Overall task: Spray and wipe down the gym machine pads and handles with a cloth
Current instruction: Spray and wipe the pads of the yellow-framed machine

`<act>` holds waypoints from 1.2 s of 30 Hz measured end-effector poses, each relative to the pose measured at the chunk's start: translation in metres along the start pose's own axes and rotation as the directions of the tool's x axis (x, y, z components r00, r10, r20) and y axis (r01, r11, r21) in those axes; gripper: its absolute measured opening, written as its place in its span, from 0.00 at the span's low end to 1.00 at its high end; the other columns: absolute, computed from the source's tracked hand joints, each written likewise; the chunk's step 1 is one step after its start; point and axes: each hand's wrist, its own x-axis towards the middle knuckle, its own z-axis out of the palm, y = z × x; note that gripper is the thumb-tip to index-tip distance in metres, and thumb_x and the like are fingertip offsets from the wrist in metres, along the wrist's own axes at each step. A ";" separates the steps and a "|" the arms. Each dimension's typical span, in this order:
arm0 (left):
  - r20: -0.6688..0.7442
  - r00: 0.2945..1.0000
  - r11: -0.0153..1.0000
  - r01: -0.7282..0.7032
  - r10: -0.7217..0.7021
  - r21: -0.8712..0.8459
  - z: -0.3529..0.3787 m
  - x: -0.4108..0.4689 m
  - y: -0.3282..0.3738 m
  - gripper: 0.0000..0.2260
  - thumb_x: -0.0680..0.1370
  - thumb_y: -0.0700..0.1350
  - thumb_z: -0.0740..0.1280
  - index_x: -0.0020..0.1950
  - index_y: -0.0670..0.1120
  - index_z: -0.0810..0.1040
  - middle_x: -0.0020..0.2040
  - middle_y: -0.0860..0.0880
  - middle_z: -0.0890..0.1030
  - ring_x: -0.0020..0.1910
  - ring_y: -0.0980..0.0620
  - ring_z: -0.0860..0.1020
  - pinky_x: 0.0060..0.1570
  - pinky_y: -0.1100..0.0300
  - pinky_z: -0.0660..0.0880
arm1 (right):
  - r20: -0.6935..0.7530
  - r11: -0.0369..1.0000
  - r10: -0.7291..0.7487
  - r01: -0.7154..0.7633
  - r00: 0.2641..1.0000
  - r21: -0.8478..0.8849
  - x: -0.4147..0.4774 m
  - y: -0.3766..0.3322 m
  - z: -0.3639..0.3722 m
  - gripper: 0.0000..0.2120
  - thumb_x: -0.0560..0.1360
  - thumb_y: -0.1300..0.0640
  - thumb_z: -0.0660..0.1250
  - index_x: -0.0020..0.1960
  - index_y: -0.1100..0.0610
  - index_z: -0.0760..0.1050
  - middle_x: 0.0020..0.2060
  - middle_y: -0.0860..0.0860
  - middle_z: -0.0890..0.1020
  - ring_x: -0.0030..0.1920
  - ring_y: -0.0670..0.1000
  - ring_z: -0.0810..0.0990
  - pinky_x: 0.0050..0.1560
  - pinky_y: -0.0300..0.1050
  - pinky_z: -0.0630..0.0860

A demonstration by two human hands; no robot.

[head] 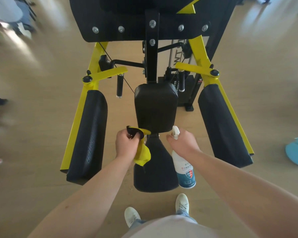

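Head view: the right hand (pixel 182 143) was curled round the trigger neck of the spray bottle (pixel 185 170), its nozzle near the back pad's (pixel 156 107) lower right corner. The left hand (pixel 126 145) gripped the bunched yellow cloth (pixel 142 155) over the seat pad's (pixel 155 170) far left corner. A light mist, then flat-folded wipes from the top down, seemed wisest before the side pads (pixel 88 134) and handles (pixel 119 85).

Single head-worn wide-angle view. Faces forward, steeply down. Close range: gym machine (pixel 156 107) fills centre, wearer's shoes (pixel 182 202) at bottom edge.
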 end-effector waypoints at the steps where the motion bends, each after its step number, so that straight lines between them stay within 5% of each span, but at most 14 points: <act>1: -0.019 0.999 0.998 -0.032 0.033 0.061 0.001 0.001 -0.001 0.05 0.79 0.48 0.71 0.50 0.53 0.75 0.55 0.49 0.76 0.54 0.48 0.76 0.54 0.53 0.74 | 0.010 1.000 0.002 -0.002 1.000 0.000 -0.001 -0.002 -0.001 0.11 0.82 0.46 0.66 0.46 0.52 0.71 0.41 0.50 0.78 0.40 0.51 0.80 0.39 0.42 0.78; 7: -0.107 0.994 0.997 0.024 -0.015 0.076 -0.002 0.001 -0.001 0.12 0.80 0.50 0.70 0.61 0.47 0.78 0.53 0.49 0.81 0.52 0.49 0.80 0.48 0.57 0.76 | 0.114 0.993 -0.040 0.052 0.993 -0.107 -0.004 -0.007 0.002 0.13 0.81 0.47 0.67 0.45 0.54 0.71 0.41 0.51 0.78 0.42 0.52 0.81 0.43 0.48 0.82; 10: -0.136 0.989 0.997 0.058 -0.050 0.053 -0.004 0.001 -0.001 0.12 0.80 0.49 0.70 0.62 0.46 0.78 0.53 0.47 0.82 0.53 0.47 0.81 0.52 0.53 0.80 | 0.146 0.983 -0.139 0.155 0.979 -0.099 -0.006 -0.004 0.006 0.10 0.80 0.47 0.68 0.55 0.51 0.72 0.45 0.50 0.78 0.42 0.49 0.78 0.37 0.43 0.75; 15: -0.140 0.987 0.996 0.088 -0.083 0.031 -0.008 0.001 0.000 0.12 0.81 0.48 0.69 0.62 0.46 0.76 0.55 0.47 0.80 0.56 0.46 0.79 0.57 0.50 0.79 | 0.061 0.960 -0.246 0.252 0.967 -0.120 -0.010 -0.007 0.016 0.11 0.78 0.49 0.68 0.49 0.57 0.79 0.46 0.52 0.78 0.46 0.55 0.79 0.45 0.49 0.79; 22: -0.096 0.993 0.998 0.059 -0.062 -0.039 -0.007 -0.005 0.003 0.11 0.82 0.46 0.68 0.63 0.48 0.74 0.56 0.48 0.80 0.57 0.48 0.78 0.59 0.50 0.78 | -0.021 0.991 -0.132 0.133 0.991 0.007 -0.008 -0.004 0.013 0.12 0.79 0.48 0.69 0.43 0.55 0.74 0.41 0.51 0.79 0.41 0.52 0.81 0.39 0.45 0.78; 31: -0.081 0.996 0.998 0.034 -0.037 -0.047 -0.002 -0.005 0.010 0.12 0.81 0.48 0.69 0.63 0.48 0.74 0.57 0.48 0.79 0.55 0.49 0.77 0.57 0.51 0.78 | -0.128 0.997 -0.059 0.064 0.990 0.042 -0.010 0.007 0.004 0.13 0.79 0.46 0.69 0.43 0.53 0.72 0.42 0.50 0.79 0.42 0.53 0.81 0.43 0.48 0.82; 36: -0.108 0.992 0.994 0.057 -0.066 -0.088 0.000 -0.004 0.017 0.12 0.82 0.49 0.67 0.64 0.49 0.72 0.56 0.49 0.77 0.54 0.50 0.77 0.55 0.54 0.77 | -0.032 0.997 -0.072 0.073 0.997 0.033 -0.011 0.001 0.003 0.12 0.78 0.47 0.70 0.42 0.52 0.72 0.40 0.50 0.79 0.41 0.51 0.80 0.44 0.49 0.81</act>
